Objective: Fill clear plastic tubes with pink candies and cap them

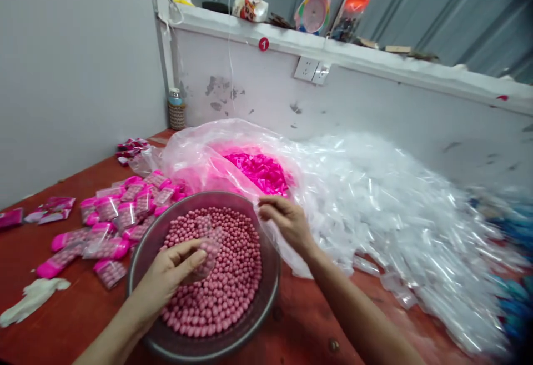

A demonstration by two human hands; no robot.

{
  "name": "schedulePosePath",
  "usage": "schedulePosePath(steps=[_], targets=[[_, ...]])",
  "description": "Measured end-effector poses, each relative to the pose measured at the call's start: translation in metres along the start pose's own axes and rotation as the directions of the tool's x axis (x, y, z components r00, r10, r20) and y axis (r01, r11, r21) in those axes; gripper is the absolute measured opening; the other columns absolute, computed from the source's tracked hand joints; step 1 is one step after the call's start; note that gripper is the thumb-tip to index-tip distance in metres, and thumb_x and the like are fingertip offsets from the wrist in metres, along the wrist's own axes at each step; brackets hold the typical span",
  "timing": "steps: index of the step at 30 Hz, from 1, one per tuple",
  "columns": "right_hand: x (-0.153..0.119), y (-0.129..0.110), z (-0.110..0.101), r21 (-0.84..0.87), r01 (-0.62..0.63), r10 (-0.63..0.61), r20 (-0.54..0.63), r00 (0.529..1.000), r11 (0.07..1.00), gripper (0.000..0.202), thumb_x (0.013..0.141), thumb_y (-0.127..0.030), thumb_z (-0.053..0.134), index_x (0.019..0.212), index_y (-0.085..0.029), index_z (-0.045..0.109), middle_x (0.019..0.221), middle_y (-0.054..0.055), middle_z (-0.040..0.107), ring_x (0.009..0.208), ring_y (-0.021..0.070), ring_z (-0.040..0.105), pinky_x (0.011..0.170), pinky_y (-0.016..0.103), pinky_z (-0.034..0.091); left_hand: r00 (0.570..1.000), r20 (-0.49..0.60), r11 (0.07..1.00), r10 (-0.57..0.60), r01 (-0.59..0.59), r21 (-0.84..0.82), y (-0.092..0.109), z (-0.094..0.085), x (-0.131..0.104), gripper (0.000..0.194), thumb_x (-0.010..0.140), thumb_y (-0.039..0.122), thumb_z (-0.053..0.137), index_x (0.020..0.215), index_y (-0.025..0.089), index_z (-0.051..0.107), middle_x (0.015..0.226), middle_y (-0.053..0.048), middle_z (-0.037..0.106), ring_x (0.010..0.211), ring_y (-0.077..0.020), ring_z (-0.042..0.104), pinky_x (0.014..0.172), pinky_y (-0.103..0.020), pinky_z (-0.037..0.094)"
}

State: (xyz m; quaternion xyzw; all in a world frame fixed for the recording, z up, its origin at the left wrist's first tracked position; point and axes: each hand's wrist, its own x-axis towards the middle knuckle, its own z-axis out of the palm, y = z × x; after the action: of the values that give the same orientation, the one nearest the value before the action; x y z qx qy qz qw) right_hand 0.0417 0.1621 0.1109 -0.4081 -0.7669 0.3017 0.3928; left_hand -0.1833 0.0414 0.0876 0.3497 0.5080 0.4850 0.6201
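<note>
Over a large metal bowl [272,293], my left hand [170,270] pinches a small clear plastic container [210,245] with pink beads in it. Round pink beads [220,298] fill much of the bowl. Just past the bowl's right rim is my right hand [287,223]. Its fingers are curled and closed on the edge of a translucent plastic bag [195,151]; the fingertips are slightly blurred. Bright pink plastic caps [260,171] lie heaped inside that bag.
Filled containers with pink caps [112,212] pile up left of the bowl. A broad heap of clear empty containers [387,215] covers the right side. A white cloth-like scrap [31,301] lies front left. Behind, a shelf [266,34] runs along the wall.
</note>
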Motion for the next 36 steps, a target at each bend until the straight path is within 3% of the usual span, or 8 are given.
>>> schedulePosePath(steps=[5,10,15,22,25,28,32,36], targets=[[0.045,0.074,-0.054,-0.465,-0.293,0.278,-0.102,0.955,0.835,0.022,0.082,-0.024,0.047,0.09,-0.017,0.066,0.08,0.005,0.067,0.079,0.0178,0.062,0.073,0.028,0.046,0.998,-0.058,1.0,-0.026,0.026,-0.008,-0.001,0.0,0.003,0.026,0.071,0.034,0.066,0.093,0.022,0.065,0.092,-0.001,0.068,0.081,-0.0173,0.062,0.073,-0.028,0.053],[0.07,0.122,-0.041,-0.632,-0.401,0.428,-0.118,0.896,0.664,0.015,0.081,-0.022,0.055,0.089,-0.012,0.062,0.091,0.008,0.063,0.091,0.0204,0.058,0.081,0.038,0.044,0.996,-0.09,0.999,-0.027,0.029,0.019,-0.006,-0.005,0.008,0.031,0.07,0.035,0.067,0.097,0.021,0.063,0.094,-0.002,0.069,0.085,-0.0204,0.063,0.073,-0.029,0.054],[0.081,0.131,-0.03,-0.687,-0.429,0.48,-0.132,0.867,0.586,0.024,0.085,-0.03,0.051,0.101,-0.013,0.056,0.103,0.008,0.058,0.092,0.0182,0.056,0.081,0.039,0.045,0.99,-0.141,0.999,0.03,-0.025,0.041,-0.006,-0.004,0.007,0.032,0.07,0.036,0.066,0.097,0.019,0.064,0.095,-0.003,0.069,0.086,-0.0199,0.063,0.074,-0.027,0.054],[0.055,0.08,-0.062,-0.591,-0.272,0.309,-0.039,0.95,0.76,0.027,0.082,-0.031,0.05,0.102,-0.015,0.058,0.088,0.006,0.065,0.084,0.0196,0.059,0.072,0.029,0.044,0.992,-0.083,0.995,0.094,-0.093,0.019,-0.002,-0.001,0.003,0.03,0.075,0.033,0.063,0.102,0.02,0.063,0.099,-0.003,0.067,0.09,-0.0182,0.061,0.074,-0.025,0.053],[0.029,0.04,-0.06,-0.282,-0.169,0.18,0.014,0.984,0.944,0.032,0.082,-0.037,0.047,0.104,-0.015,0.056,0.085,0.004,0.063,0.071,0.0149,0.058,0.063,0.026,0.045,0.99,-0.047,0.992,0.13,-0.13,0.005,-0.001,0.001,0.0,0.03,0.075,0.032,0.063,0.102,0.019,0.064,0.099,-0.005,0.067,0.085,-0.0174,0.062,0.071,-0.025,0.053],[0.006,0.003,-0.035,0.09,-0.105,0.097,0.095,0.991,0.99,0.03,0.075,-0.038,0.057,0.095,-0.016,0.058,0.074,0.002,0.06,0.056,0.0113,0.052,0.052,0.024,0.044,0.983,-0.014,0.983,0.181,-0.181,-0.009,0.002,0.004,-0.004,0.029,0.075,0.031,0.062,0.101,0.017,0.064,0.097,-0.006,0.067,0.084,-0.0173,0.062,0.071,-0.025,0.052],[-0.013,-0.028,0.022,-0.013,0.022,-0.019,0.142,0.99,1.0,0.022,0.075,-0.031,0.06,0.093,-0.018,0.06,0.079,0.004,0.063,0.063,0.0137,0.057,0.057,0.025,0.047,0.963,0.049,0.963,0.264,-0.261,-0.065,0.005,0.007,-0.006,0.027,0.076,0.03,0.06,0.099,0.016,0.065,0.097,-0.007,0.067,0.087,-0.0183,0.06,0.075,-0.027,0.051],[-0.024,-0.046,0.062,-0.065,0.184,-0.169,0.189,0.967,0.981,0.027,0.077,-0.026,0.057,0.103,-0.021,0.059,0.095,0.005,0.066,0.077,0.0179,0.062,0.071,0.03,0.049,0.957,-0.033,0.938,0.289,-0.29,-0.19,0.002,0.006,-0.005,0.025,0.074,0.03,0.063,0.093,0.015,0.066,0.088,-0.005,0.066,0.078,-0.0157,0.06,0.073,-0.028,0.049]])
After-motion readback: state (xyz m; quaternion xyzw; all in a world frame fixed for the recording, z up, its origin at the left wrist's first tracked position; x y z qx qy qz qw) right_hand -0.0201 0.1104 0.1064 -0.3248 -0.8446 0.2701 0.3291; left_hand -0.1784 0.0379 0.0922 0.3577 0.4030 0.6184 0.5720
